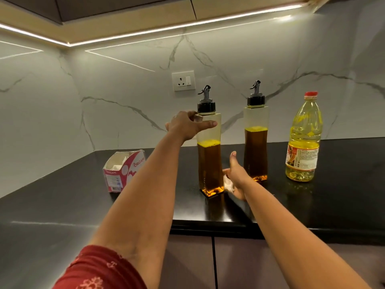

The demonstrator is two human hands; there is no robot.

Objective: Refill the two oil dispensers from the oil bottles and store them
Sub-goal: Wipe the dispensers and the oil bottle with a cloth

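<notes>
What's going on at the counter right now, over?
Left hand gripping left dispenser near its cap. Right hand holding a white tissue at its base. Nothing blocking.

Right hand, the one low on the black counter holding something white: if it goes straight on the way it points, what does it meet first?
Probably the base of the near clear square oil dispenser, just beyond the right hand and its white wad. Depth is unclear; it may slip between the two dispensers.
</notes>
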